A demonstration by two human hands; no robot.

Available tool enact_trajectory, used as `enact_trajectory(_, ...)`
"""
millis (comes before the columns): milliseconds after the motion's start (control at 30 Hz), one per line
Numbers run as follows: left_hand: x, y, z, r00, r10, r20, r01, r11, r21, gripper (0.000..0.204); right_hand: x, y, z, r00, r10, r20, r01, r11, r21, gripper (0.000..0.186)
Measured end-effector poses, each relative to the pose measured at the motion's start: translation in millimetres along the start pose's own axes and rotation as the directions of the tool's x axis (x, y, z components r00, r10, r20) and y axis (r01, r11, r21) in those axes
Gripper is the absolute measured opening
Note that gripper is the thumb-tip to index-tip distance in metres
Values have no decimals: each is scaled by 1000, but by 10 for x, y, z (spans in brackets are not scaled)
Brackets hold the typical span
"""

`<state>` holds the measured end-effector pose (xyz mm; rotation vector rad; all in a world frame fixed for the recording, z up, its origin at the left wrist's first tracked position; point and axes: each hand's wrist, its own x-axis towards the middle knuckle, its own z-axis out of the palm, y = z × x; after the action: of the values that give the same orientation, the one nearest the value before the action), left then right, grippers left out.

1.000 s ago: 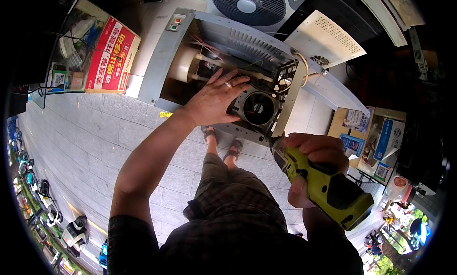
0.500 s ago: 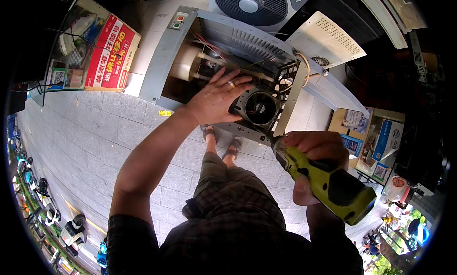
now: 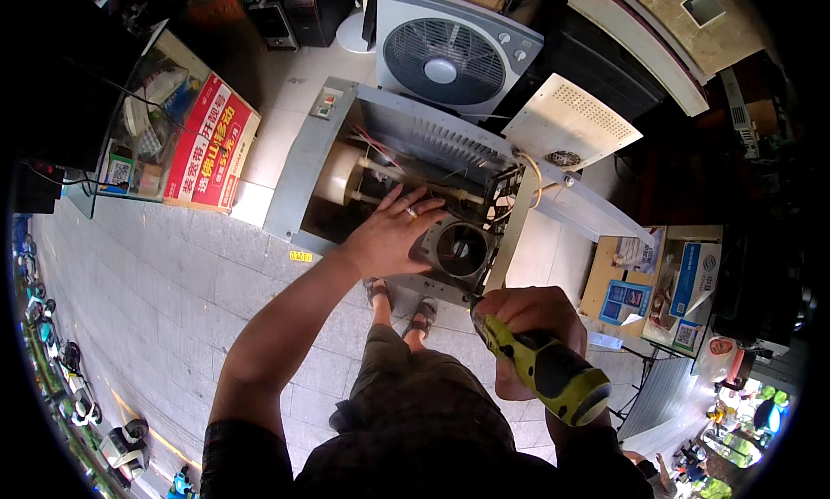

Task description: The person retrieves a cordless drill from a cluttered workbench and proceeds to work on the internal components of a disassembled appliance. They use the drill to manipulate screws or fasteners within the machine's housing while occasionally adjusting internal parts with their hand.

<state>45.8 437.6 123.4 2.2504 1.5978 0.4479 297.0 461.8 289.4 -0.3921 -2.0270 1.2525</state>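
A grey metal equipment case (image 3: 285, 197) lies open in front of me, with a white cylinder (image 3: 340, 175) and wires inside. My left hand (image 3: 389, 235) reaches over its near side. Its thumb and fingers grip a black square cooling fan (image 3: 461, 250) with a round opening, at the case's right end. In my right hand (image 3: 540, 322) is a green and black cordless drill (image 3: 553, 369), held at the case's near right corner. The drill's tip points at the metal edge there; whether a screw is under it is too small to tell.
A grey box fan (image 3: 441, 71) stands behind the case. A pale perforated panel (image 3: 575, 119) leans at the back right, with a tan cable (image 3: 538, 175) beside it. Display cases stand left (image 3: 203, 145) and right (image 3: 683, 283). Grey paving (image 3: 190, 274) lies below.
My view has shifted, so the case sits slightly lower. The drill's rear end has swung left while its tip stays by the case corner. My left hand stays at the cooling fan.
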Motion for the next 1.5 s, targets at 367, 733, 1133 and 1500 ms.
enact_trajectory(367, 14, 44, -63, 1000, -13, 9, 13, 999, -47, 87, -73, -33, -63, 998, 7, 61, -6, 1000, -14, 45)
enact_trajectory(733, -7, 41, -40, 1000, -15, -11, 15, 999, -41, 90, -127, 1, -57, 998, -47, 50, 47, 999, 6, 44)
enact_trajectory(1133, -4, 37, -4, 1000, -18, -14, 18, 1000, -17, 92, -237, -35, -200, 999, -1, -50, -1, 999, -44, 47)
enact_trajectory(1500, 3, 46, -3, 1000, -21, -18, 20, 1000, -24, 94, -261, -240, -283, 983, 7, -184, -1, 999, 35, 57)
